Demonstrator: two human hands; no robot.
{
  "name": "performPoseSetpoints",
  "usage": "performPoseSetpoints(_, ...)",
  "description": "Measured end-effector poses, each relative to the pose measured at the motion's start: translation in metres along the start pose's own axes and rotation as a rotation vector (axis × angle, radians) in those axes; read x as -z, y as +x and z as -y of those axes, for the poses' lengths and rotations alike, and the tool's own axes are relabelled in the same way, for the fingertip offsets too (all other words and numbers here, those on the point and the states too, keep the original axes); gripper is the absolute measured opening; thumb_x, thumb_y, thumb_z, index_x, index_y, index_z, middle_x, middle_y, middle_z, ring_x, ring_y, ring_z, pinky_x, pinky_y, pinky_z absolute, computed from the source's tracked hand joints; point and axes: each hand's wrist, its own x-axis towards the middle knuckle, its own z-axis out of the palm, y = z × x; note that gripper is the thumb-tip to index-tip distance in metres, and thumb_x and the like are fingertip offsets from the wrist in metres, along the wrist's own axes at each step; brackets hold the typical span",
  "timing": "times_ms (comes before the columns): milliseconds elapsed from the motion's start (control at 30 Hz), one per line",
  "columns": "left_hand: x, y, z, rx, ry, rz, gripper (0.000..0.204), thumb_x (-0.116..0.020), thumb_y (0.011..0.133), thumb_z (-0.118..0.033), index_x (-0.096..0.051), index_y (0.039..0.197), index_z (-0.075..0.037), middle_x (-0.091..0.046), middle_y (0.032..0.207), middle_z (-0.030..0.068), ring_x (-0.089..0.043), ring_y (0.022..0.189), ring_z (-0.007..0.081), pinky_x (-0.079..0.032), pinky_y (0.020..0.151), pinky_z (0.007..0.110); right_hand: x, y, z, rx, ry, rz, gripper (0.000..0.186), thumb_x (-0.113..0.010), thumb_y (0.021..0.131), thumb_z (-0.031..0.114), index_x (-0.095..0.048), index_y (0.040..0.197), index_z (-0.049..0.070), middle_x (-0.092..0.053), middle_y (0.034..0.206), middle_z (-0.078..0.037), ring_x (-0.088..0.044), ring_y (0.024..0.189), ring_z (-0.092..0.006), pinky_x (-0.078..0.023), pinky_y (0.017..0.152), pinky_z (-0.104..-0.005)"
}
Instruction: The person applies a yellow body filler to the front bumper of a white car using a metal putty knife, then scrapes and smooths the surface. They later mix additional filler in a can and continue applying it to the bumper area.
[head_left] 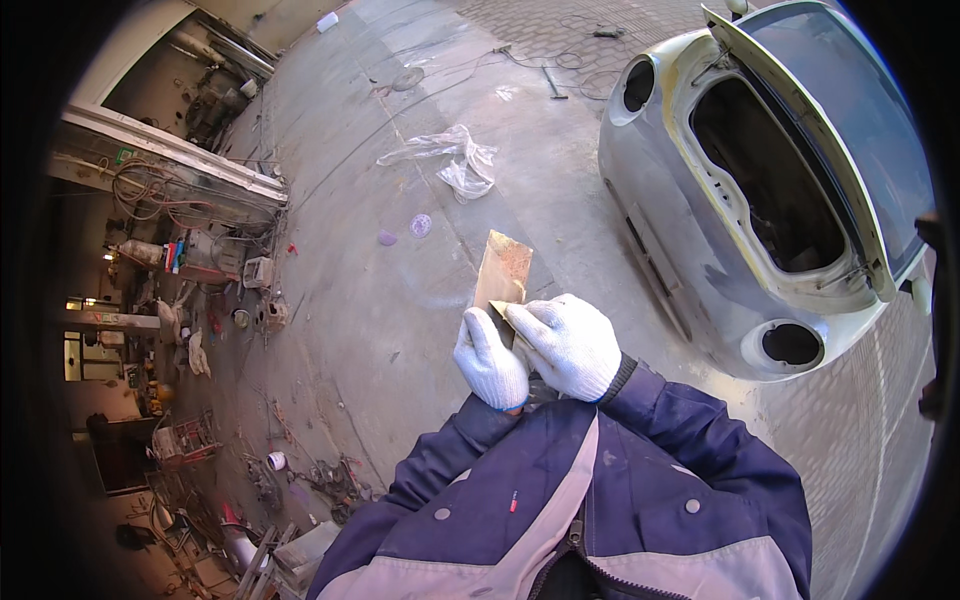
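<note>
In front of my chest, my left hand [491, 362], in a white knit glove, is closed on the lower end of a flat tan board [506, 264]. Yellowish and reddish smears cover the board's upper part. My right hand [572, 346], gloved the same way, pinches a small yellowish putty spreader [501, 309] with a pointed corner. The spreader lies over the board's lower part, close to my left fingers. How far it extends under my right fingers is hidden. Both hands are close together, nearly touching at the wrists.
At right stands a car [655, 230] with sanded grey-white bodywork, its hatch open and lamp holes bare. Crumpled clear plastic sheeting [467, 168], purple discs [421, 225], a hammer-shaped tool [554, 84] and cables lie on the concrete floor. Tools and clutter line the workshop's left side.
</note>
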Motion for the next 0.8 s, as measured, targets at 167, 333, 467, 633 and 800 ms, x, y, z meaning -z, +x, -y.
performPoseSetpoints(167,-0.006,-0.014,0.002,0.041,0.293,0.09,0.058,-0.047,0.121,-0.038,-0.068,0.133,0.014,-0.076,0.121,0.0169,-0.07,0.111,0.018,-0.055,0.095,0.032,-0.001,0.008,-0.019,-0.124,-0.09,-0.241,0.042,-0.078,0.091,0.014,-0.072,0.132,0.009,-0.074,0.106,-0.012,-0.07,0.092,-0.0347,-0.059,0.078,-0.0437)
performPoseSetpoints(333,-0.01,-0.011,0.004,-0.067,0.305,0.18,0.053,-0.048,0.121,-0.038,-0.069,0.109,0.009,-0.063,0.09,0.001,-0.054,0.086,0.009,-0.045,0.075,0.029,0.02,0.017,-0.039,-0.408,-0.068,-0.456,0.035,-0.075,0.098,0.013,-0.075,0.133,0.01,-0.077,0.113,-0.012,-0.072,0.103,-0.0336,-0.06,0.086,-0.0408)
performPoseSetpoints(467,-0.012,0.0,0.002,-0.065,0.225,0.184,0.055,-0.045,0.122,-0.042,-0.069,0.116,0.006,-0.069,0.103,0.005,-0.06,0.095,0.0122,-0.049,0.083,0.032,0.029,-0.003,0.003,-0.176,-0.086,-0.259,0.042,-0.078,0.09,0.013,-0.072,0.131,0.009,-0.076,0.103,-0.011,-0.073,0.092,-0.0343,-0.059,0.076,-0.0445)
performPoseSetpoints(633,-0.018,-0.005,-0.009,-0.045,0.159,0.339,0.067,-0.034,0.122,-0.047,-0.06,0.145,0.011,-0.07,0.133,0.0193,-0.069,0.119,0.0256,-0.057,0.098,0.039,0.017,-0.003,0.01,-0.161,-0.06,-0.227,0.041,-0.077,0.093,0.022,-0.071,0.132,0.01,-0.074,0.102,-0.009,-0.07,0.085,-0.0333,-0.059,0.072,-0.0451)
performPoseSetpoints(800,-0.023,-0.004,-0.002,0.003,0.104,0.482,0.073,-0.041,0.12,-0.047,-0.047,0.156,0.017,-0.061,0.15,0.0276,-0.063,0.137,0.0336,-0.053,0.114,0.043,0.015,0.005,-0.013,-0.216,-0.068,-0.386,0.037,-0.076,0.097,0.018,-0.073,0.133,0.01,-0.074,0.111,-0.011,-0.072,0.098,-0.034,-0.062,0.08,-0.0441)
